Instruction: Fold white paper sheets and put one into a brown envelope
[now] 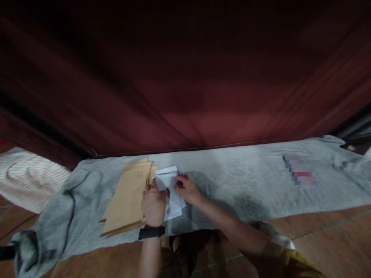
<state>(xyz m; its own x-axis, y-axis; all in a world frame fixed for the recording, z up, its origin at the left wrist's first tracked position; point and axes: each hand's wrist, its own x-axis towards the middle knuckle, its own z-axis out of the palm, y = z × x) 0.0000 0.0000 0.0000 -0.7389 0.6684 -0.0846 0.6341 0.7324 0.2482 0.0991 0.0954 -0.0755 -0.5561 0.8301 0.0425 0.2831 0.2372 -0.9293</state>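
Left hand [153, 206] curled, right hand [188, 190] angled inward, fingers bent, whether pinching I couldn't tell, white papers [172, 199] lay between them

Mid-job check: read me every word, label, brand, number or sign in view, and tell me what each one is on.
No text is readable here.
Brown envelope: faint reddish mark near its top, too blurred to read.
Flat item at the far right: pixelated, any print unreadable.
White papers: no writing I can make out.
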